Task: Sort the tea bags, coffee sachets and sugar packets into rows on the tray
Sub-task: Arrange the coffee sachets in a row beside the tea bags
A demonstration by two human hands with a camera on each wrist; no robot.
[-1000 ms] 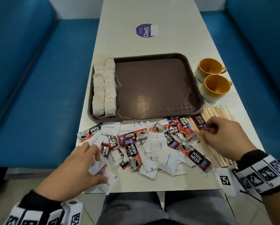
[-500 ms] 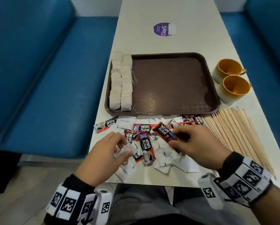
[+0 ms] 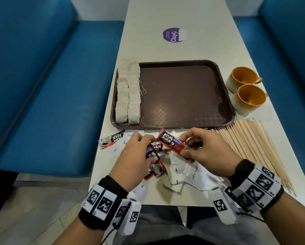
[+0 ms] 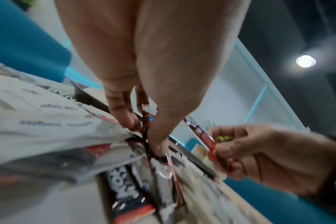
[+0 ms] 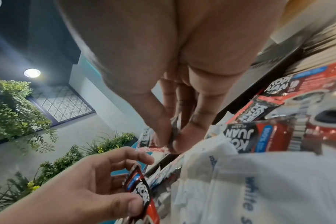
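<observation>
A brown tray (image 3: pixel 183 96) lies across the table with two rows of tea bags (image 3: pixel 128 92) along its left side. In front of it is a mixed heap of red coffee sachets (image 3: pixel 111 141) and white sugar packets (image 3: pixel 192 175). My right hand (image 3: pixel 199 147) pinches a red coffee sachet (image 3: pixel 171 143) and holds it lifted above the heap. My left hand (image 3: pixel 139 152) pinches another coffee sachet (image 3: pixel 152 153), seen edge-on between thumb and fingers (image 4: pixel 147 130). In the right wrist view the right fingertips (image 5: pixel 159 133) nip the sachet's end (image 5: pixel 173 131).
Two orange-lined cups (image 3: pixel 243 80) (image 3: pixel 250 98) stand right of the tray. A spread of wooden stirrers (image 3: pixel 254 145) lies at the right front. A purple sticker (image 3: pixel 173 35) is on the far table top. Blue benches (image 3: pixel 51 85) flank both sides.
Both hands came together at the middle of the heap. The right hand lifted a coffee sachet it took from the right side, and the left hand took hold of another sachet.
</observation>
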